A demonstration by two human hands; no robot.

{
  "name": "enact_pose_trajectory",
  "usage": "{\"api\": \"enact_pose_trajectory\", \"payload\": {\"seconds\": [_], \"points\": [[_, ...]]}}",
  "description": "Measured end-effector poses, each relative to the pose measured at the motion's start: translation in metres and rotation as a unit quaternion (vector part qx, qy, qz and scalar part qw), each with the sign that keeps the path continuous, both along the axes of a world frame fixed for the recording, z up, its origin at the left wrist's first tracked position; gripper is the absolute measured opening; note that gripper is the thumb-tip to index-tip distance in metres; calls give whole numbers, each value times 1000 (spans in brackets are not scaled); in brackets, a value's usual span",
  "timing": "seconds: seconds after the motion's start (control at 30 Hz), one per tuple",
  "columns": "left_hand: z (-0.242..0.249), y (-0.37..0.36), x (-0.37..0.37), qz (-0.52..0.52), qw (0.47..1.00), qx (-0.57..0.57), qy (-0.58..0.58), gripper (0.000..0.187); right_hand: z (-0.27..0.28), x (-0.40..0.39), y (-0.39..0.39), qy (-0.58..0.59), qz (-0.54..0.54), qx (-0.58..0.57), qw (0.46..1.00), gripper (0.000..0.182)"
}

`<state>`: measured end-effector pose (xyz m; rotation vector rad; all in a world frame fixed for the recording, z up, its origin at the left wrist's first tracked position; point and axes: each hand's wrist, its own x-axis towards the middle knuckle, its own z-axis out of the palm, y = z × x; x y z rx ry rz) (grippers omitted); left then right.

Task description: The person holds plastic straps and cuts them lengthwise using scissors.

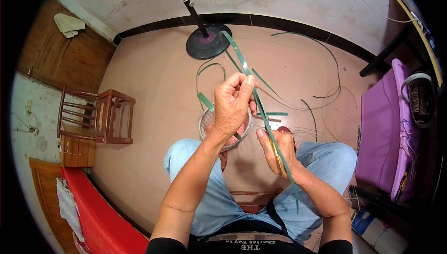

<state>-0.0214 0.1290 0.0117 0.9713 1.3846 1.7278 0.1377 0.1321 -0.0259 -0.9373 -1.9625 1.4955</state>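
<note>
The left hand [233, 107] pinches a green strip [261, 108], it seems to keep it steady. The curled right hand [283, 149] grips yellow scissors [278, 157] beside the strip. Below the left hand stands a basket [202, 130], perhaps for easy reach.

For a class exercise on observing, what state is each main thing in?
Left hand: closed on green strip
Right hand: closed around gold-handled tool
Green strip: held, gently bent
Gold-handled tool: held; open or shut unclear
Basket: open-topped
Floor strips: loose, scattered
Round-based stand: upright
Chair: unoccupied
</note>
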Motion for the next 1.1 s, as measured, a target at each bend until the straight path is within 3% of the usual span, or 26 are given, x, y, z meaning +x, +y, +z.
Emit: {"api": "enact_pose_trajectory", "payload": {"seconds": [0.4, 0.53, 1.1], "points": [[0, 4, -15, 1, 998, 11, -63, 25, -4, 3, -2, 1, 12, 30, 999, 44], [-3, 1, -7, 14, 1000, -5, 3, 24, -2, 3, 2, -27, 20, 18, 999, 45], [-2, -1, 2, -3, 1000, 3, -9, 26, 1, 1, 0, -5, 0, -21, 1000, 44]]}}
